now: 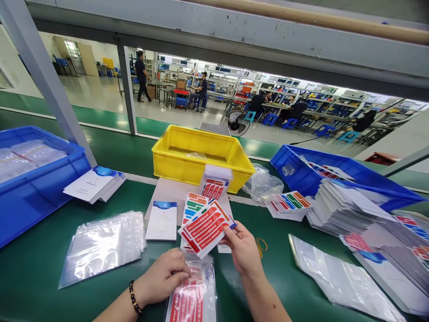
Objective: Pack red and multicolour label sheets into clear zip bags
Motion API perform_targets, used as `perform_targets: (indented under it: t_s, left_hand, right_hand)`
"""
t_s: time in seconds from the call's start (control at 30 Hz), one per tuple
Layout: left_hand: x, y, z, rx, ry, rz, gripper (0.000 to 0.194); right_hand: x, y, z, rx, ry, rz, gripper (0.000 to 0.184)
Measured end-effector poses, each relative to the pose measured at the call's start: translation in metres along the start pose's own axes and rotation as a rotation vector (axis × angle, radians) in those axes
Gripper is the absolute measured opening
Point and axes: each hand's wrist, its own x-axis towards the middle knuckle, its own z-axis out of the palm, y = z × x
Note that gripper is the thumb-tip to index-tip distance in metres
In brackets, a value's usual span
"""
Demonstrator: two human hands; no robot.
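My right hand [244,250] pinches a small fan of sticker sheets [208,228], red level labels on top. The sheets are tilted above the bench, with a booklet edge partly hidden beneath them. My left hand [167,275], a beaded bracelet at its wrist, is closed on the upper end of a clear plastic bag [209,290]. Red label sheets [187,299] show through that bag. Just beyond the hands lie a white booklet [161,221] with a blue top and a sheet of multicoloured stickers [193,206].
A yellow bin [201,167] stands behind, between a left blue bin [43,179] and a right blue bin [301,179]. Clear bags [107,243] lie left; more bags [338,277] lie right, near stacked booklets [345,210]. Rubber bands [261,246] lie beside my right hand. People are in the background.
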Motion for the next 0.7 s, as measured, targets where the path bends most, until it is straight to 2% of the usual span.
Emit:
perform_targets:
  t_s: [0.1, 0.3, 0.4, 0.53, 0.63, 0.7]
  left_hand:
    - [-0.001, 0.001, 0.001, -0.084, 0.007, 0.005, 0.025]
    - [0.001, 0.001, 0.002, -0.305, 0.168, -0.107, 0.016]
    - [0.002, 0.002, 0.003, -0.351, 0.172, -0.121, 0.015]
    - [0.001, 0.001, 0.005, -0.414, 0.191, -0.131, 0.018]
    - [0.002, -0.004, 0.007, -0.487, 0.256, -0.139, 0.02]
    - [0.002, -0.007, 0.008, -0.519, 0.313, -0.145, 0.021]
  right_hand:
    - [0.0, 0.005, 0.002, -0.046, -0.071, 0.049, 0.037]
    - [0.001, 0.001, -0.002, -0.184, -0.118, 0.078, 0.039]
    - [-0.002, 0.004, 0.002, -0.212, -0.188, 0.122, 0.038]
    - [-0.008, 0.014, 0.009, -0.141, -0.28, 0.16, 0.037]
    - [-0.014, 0.019, 0.01, -0.146, -0.339, 0.137, 0.045]
    - [-0.017, 0.019, 0.011, -0.291, -0.405, 0.073, 0.035]
